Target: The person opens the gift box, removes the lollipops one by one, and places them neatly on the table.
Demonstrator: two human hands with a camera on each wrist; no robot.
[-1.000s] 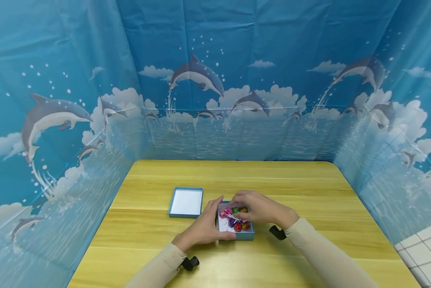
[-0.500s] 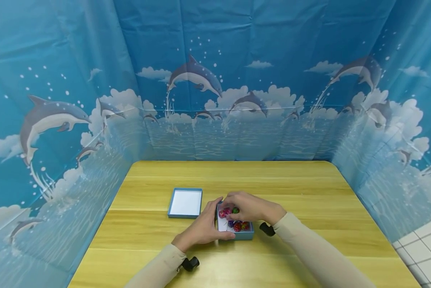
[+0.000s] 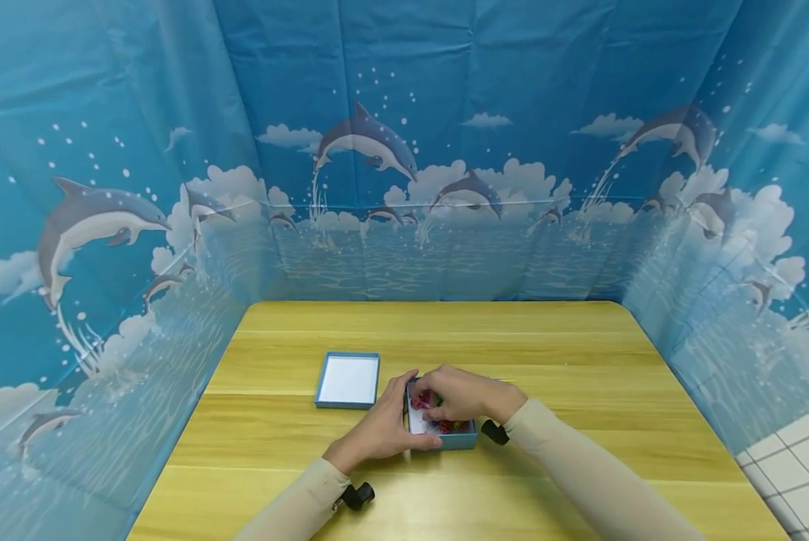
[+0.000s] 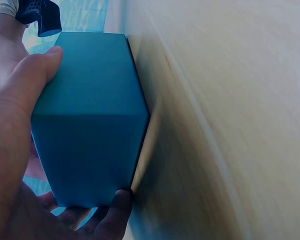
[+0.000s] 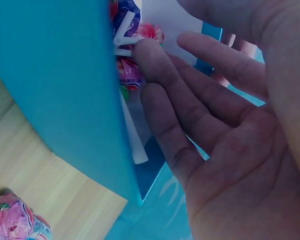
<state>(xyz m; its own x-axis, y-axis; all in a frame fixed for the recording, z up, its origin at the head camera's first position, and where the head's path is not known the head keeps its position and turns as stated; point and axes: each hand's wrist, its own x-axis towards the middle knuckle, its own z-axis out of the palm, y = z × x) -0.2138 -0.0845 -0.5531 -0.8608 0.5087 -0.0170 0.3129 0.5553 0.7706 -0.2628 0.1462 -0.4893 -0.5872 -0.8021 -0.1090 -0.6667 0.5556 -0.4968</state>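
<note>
Clock positions refer to the head view, with 12 o'clock at the far edge of the table [image 3: 546, 481].

The box [image 3: 454, 443] rests on the table, uncovered side up. The lollipops [image 3: 453, 427] are inside it: pink toward 11 o'clock, red toward 5 o'clock. The right wrist view also shows a purple wrapper and white sticks.

Left hand [image 3: 380, 430]: grasping the box from its 9 o'clock side. The thumb lies along the 6 o'clock wall; the fingers reach to the 11 o'clock corner.

Right hand [image 3: 468, 394]: released. It enters the box from 3 o'clock, fingers loosely bent and directed downward, covering part of the contents. The thumb stands apart from the index finger. Fingertips are at the lollipops; contact with any single one cannot be confirmed.

One loose lollipop [image 5: 12, 217], in a pink wrapper, lies on the table outside the box.

The lid [image 3: 349, 379] lies flat at 10 o'clock from the box, white interior up, near the left hand but not touching it.

A blue dolphin curtain [image 3: 445, 60] encloses the table at 9, 12 and 3 o'clock. White floor tiles [image 3: 792, 462] show at 4 o'clock.
</note>
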